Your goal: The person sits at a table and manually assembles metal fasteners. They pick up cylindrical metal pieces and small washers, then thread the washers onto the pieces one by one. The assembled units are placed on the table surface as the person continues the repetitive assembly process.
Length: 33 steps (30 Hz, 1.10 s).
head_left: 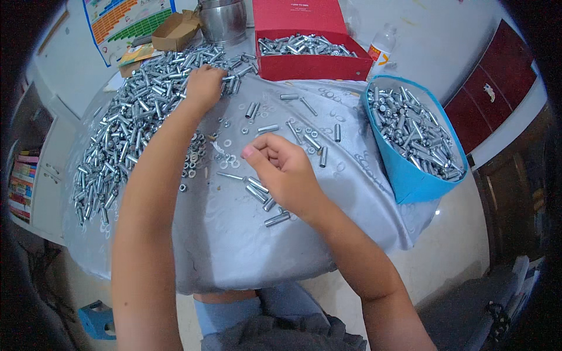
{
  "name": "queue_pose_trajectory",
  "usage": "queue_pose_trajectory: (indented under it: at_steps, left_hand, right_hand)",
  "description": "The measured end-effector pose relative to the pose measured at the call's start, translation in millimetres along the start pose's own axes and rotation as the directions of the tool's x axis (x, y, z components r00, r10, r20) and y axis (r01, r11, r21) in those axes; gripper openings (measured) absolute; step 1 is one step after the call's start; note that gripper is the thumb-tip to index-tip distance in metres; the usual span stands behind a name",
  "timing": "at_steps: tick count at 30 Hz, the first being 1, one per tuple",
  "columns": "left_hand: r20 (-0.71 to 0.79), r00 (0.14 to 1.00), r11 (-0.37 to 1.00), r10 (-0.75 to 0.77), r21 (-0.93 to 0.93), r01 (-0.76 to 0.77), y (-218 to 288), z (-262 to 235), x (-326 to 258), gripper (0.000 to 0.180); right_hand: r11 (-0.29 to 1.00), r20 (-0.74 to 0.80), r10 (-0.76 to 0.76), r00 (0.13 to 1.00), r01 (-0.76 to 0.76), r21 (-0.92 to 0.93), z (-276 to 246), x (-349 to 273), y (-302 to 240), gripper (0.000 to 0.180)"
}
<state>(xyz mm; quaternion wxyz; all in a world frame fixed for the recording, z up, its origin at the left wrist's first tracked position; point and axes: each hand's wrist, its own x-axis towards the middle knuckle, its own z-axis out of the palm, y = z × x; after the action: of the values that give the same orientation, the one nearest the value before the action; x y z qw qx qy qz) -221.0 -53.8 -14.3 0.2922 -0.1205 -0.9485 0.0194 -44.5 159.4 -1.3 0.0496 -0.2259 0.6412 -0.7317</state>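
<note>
My left hand [205, 88] reaches to the far right edge of a large heap of metal expansion bolts [132, 128]. Its fingers bend down at the bolts, and their tips are hidden. Over the middle of the table, my right hand [284, 172] is curled with the thumb toward the left; whatever its fingers hold, if anything, is hidden. Beneath it lie several loose metal sleeves [277, 219] and a pointed bolt [232, 176]. More sleeves and bolts are scattered beyond it. Nuts and washers [194, 155] lie in a small cluster between my arms.
A red box [316, 69], lid raised, holds more bolts at the back. On the right stands a blue fabric bin [410, 184] full of bolts. A plastic bottle [382, 44], a metal pot [223, 23] and an open cardboard box [174, 32] line the far side. A silvery cloth [234, 257] covers the table.
</note>
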Motion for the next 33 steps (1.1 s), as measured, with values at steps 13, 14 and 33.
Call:
queue_pose_trajectory:
  at_steps: [13,14,33]
  left_hand:
    - [0.471,0.846,0.966,-0.251,0.065,0.25,15,11,23,0.037]
    - [0.494,0.832,0.966,-0.254,0.09,0.241,17,11,21,0.04]
    - [0.102,0.905,0.473,-0.413,-0.825,0.309,53,-62,-71,0.021]
  right_hand:
    - [0.999,-0.009,-0.054,0.999,0.054,0.0,-1,2,0,0.017]
    - [0.999,-0.006,-0.049,0.999,0.049,0.0,-1,2,0,0.017]
    - [0.99,-0.192,-0.01,0.981,-0.017,-0.142,-8,9,6,0.027]
